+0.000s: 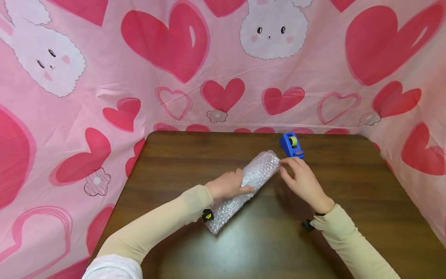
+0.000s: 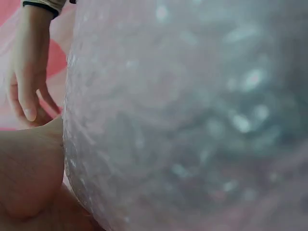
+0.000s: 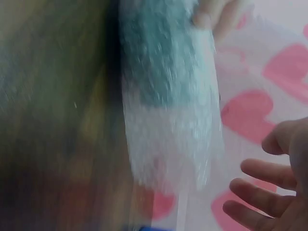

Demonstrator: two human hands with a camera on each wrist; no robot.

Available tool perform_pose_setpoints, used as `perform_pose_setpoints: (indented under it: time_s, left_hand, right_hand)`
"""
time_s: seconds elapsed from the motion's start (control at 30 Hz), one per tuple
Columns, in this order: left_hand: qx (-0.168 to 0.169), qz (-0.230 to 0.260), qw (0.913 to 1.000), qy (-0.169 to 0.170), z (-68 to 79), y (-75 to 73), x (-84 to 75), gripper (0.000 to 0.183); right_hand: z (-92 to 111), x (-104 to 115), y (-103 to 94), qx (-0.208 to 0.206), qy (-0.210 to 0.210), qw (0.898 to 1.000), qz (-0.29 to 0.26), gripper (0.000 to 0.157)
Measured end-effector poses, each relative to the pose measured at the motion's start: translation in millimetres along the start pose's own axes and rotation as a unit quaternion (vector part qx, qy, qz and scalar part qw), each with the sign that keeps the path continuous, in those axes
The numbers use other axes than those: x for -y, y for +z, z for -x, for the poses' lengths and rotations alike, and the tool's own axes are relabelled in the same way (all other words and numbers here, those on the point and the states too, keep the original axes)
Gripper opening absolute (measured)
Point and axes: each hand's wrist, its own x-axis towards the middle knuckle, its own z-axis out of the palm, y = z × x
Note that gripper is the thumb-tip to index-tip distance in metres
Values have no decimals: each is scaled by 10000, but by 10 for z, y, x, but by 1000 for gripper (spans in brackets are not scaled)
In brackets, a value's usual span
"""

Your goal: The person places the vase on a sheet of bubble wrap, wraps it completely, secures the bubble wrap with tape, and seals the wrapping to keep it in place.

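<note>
A long bundle of bubble wrap [image 1: 259,168] slants over the middle of the table. My left hand [image 1: 226,184] grips it around the middle, thumb on the near side and fingers over the far side. Through the clear layers [image 3: 168,139] in the right wrist view, something teal shows inside; its kind cannot be made out. At the bundle's far right end is my right hand [image 1: 304,184]. In the right wrist view its fingers [image 3: 260,171] are spread, with a gap to the wrap. The bundle [image 2: 183,115] fills most of the left wrist view.
A blue tape dispenser [image 1: 292,145] with a yellowish roll stands near the table's back edge, just beyond the bundle's far end. The dark wooden table [image 1: 174,155] is enclosed by a pink cloth [image 1: 237,69] printed with hearts and rabbits.
</note>
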Motion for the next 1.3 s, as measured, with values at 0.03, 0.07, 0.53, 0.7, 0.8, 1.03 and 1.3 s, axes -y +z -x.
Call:
perform_pose_setpoints:
  time_s: [0.03,0.07,0.53,0.7,0.8,1.03,1.3]
  left_hand:
    - [24,79,10000,-50,-5,-5,8,86]
    - [46,150,9998,-110,-11,-9,17,87]
    - [-139,1501,9829,-1056,-64,85,203,105]
    - [-216,2215,9678,-1174,-68,171,222,105]
    - [-244,2534,9594,-1217,-66,227,221,107]
    - [-363,2647,9542,-1343,-75,230,222,108]
    - [-385,2787,9484,-1464,-65,221,225,110]
  right_hand:
    - [-23,-53,-12,-75,166,9998,-79,21]
    - [-51,-109,-27,-138,322,9993,-125,21]
    - [-407,-1027,-59,772,2285,9694,-453,39]
    - [-452,-1214,-61,973,2955,9448,-1029,48]
    - [-467,-1276,-63,987,3187,9345,-1242,53]
    - [-572,-1304,-36,991,3422,9192,-1676,55]
    - [-619,-1259,-31,723,3777,8658,-3200,36]
